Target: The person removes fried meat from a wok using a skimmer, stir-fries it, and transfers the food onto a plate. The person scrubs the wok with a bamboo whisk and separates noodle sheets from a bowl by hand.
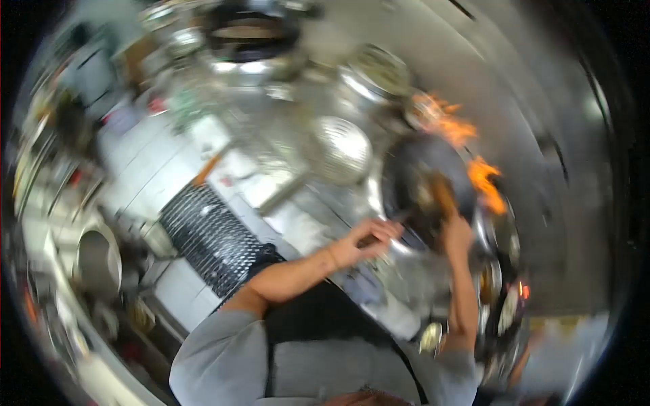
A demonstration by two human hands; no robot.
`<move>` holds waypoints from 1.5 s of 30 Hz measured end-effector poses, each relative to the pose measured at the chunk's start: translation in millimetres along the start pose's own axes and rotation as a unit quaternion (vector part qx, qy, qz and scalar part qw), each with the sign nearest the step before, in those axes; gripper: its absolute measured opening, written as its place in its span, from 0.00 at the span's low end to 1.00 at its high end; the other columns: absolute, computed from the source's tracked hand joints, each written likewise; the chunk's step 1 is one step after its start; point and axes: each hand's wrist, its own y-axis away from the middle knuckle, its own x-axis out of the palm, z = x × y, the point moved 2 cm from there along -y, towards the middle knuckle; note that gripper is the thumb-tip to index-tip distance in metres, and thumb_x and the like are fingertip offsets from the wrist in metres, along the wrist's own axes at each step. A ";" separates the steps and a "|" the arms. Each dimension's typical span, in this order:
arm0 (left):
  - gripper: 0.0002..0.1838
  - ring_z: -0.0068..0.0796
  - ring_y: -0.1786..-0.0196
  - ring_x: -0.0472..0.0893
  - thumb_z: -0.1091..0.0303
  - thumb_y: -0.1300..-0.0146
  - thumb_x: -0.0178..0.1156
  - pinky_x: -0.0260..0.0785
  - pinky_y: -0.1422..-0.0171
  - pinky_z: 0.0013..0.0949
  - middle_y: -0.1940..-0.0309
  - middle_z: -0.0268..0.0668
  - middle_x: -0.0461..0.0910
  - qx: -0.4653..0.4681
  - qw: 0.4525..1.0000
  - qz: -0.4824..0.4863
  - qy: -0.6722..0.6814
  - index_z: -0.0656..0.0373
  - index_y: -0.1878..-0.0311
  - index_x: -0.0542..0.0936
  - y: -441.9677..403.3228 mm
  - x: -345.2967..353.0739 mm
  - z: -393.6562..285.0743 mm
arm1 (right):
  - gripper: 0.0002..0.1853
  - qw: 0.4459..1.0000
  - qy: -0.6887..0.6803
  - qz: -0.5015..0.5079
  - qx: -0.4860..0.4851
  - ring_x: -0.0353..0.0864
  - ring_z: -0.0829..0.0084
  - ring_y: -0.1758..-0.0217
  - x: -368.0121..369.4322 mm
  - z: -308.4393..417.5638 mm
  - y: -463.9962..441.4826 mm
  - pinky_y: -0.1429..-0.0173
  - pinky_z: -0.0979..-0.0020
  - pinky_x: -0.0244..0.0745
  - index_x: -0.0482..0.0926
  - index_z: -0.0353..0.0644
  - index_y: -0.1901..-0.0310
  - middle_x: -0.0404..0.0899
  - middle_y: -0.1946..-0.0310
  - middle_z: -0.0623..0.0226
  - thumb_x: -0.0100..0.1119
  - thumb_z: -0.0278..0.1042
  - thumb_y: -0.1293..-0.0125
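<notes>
A dark round wok sits over the burner, tilted in this blurred view, with flames rising along its far right side. At its near left rim my left hand is closed round what looks like the wok's short handle. My right hand reaches over the near right rim, its fingers wrapped round the wooden handle of a cooking tool. The tool's head is smeared by motion inside the wok, so I cannot tell its kind. A little pale food seems to lie in the wok.
Left of the wok stands a perforated metal strainer, with a metal pot behind it. Another large dark pan is at the back. A black slotted mat lies on the tiled floor to the left. More flame burns at right.
</notes>
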 end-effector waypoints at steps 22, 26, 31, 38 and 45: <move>0.06 0.18 0.77 0.72 0.72 0.35 0.52 0.66 0.74 0.21 0.77 0.29 0.68 0.017 0.999 0.017 -0.043 0.65 0.61 0.67 -37.8 -21.0 -3.1 | 0.21 0.992 -0.005 0.082 -0.097 0.83 0.54 0.65 -33.4 24.0 7.6 0.60 0.55 0.76 0.81 0.42 0.58 0.82 0.70 0.51 0.53 0.53 0.37; 0.07 0.17 0.77 0.72 0.73 0.36 0.52 0.65 0.72 0.20 0.74 0.31 0.69 0.005 0.997 0.036 -0.073 0.60 0.69 0.66 -55.5 -36.6 -22.3 | 0.22 0.991 -0.014 0.099 -0.084 0.82 0.53 0.61 -39.4 26.1 13.4 0.56 0.54 0.75 0.80 0.44 0.54 0.81 0.67 0.48 0.52 0.54 0.38; 0.09 0.19 0.78 0.69 0.71 0.37 0.49 0.65 0.74 0.21 0.80 0.28 0.66 0.022 0.996 -0.032 -0.083 0.58 0.74 0.66 -25.7 -11.9 8.9 | 0.25 0.991 -0.022 0.115 -0.068 0.82 0.51 0.57 -44.3 29.2 19.8 0.51 0.53 0.74 0.78 0.46 0.48 0.81 0.63 0.45 0.51 0.55 0.38; 0.14 0.22 0.82 0.65 0.65 0.34 0.47 0.61 0.79 0.23 0.85 0.27 0.63 0.003 0.929 -0.168 -0.330 0.56 0.78 0.66 -21.3 2.8 -14.3 | 0.29 0.991 -0.032 0.128 0.032 0.81 0.49 0.51 -78.4 20.4 44.3 0.45 0.52 0.73 0.76 0.48 0.41 0.80 0.58 0.40 0.49 0.57 0.39; 0.14 0.44 0.70 0.81 0.67 0.37 0.51 0.73 0.69 0.45 0.75 0.47 0.78 0.087 -0.117 -0.152 -0.977 0.70 0.58 0.72 24.6 35.1 -30.1 | 0.33 0.969 -0.195 -0.113 -0.099 0.80 0.51 0.64 -56.3 31.0 59.0 0.58 0.56 0.72 0.68 0.52 0.33 0.79 0.67 0.50 0.65 0.32 0.42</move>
